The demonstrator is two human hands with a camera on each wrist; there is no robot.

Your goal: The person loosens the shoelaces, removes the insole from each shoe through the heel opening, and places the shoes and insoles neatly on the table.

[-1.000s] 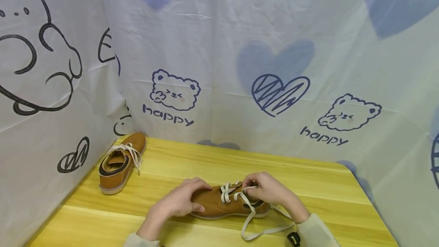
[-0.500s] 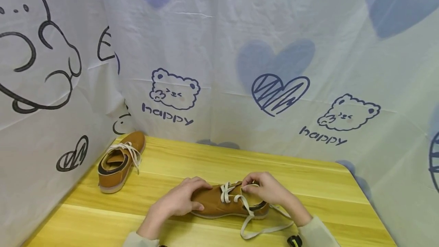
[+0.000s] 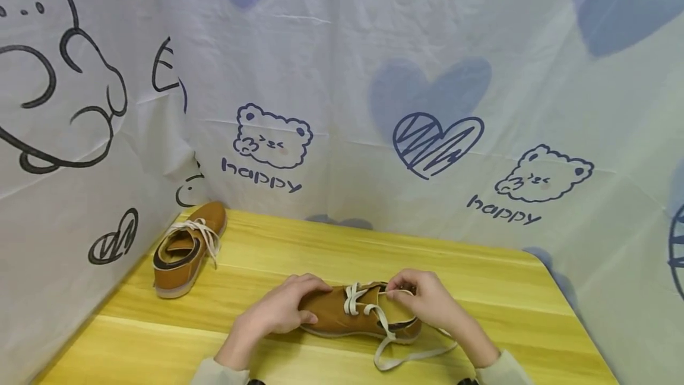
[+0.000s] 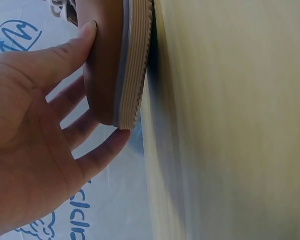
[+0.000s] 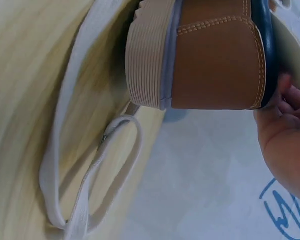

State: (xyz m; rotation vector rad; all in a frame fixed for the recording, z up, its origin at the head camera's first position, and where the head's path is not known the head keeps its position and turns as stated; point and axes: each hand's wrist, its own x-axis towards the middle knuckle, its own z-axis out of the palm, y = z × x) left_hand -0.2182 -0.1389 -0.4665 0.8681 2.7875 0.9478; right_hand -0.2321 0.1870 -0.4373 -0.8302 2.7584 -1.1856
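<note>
A brown leather shoe [image 3: 333, 316] lies on its sole with its toe to the left. Around the toe, my left hand [image 3: 275, 309] grips it, thumb [image 4: 88, 32] on the near side and fingers on the far side. A tan insole [image 3: 394, 309] stands raised out of the shoe's heel opening. My right hand [image 3: 434, 303] pinches its edge from above. The right wrist view shows the thin pale insole [image 5: 289, 47] at the dark collar, its far part cut off by the frame. A loose white lace [image 3: 411, 359] trails from the eyelets onto the table.
A second brown shoe [image 3: 181, 254] with white laces stands at the table's back left corner, close to the wall cloth. Yellow wood-grain table [image 3: 278, 239]; its right edge slopes away beyond my right arm. White printed cloth [image 3: 342, 76] hangs behind and to the left.
The tan insole has come into view in the shoe's opening as my right hand shifted slightly right with its edge. My left hand keeps its hold on the toe.
</note>
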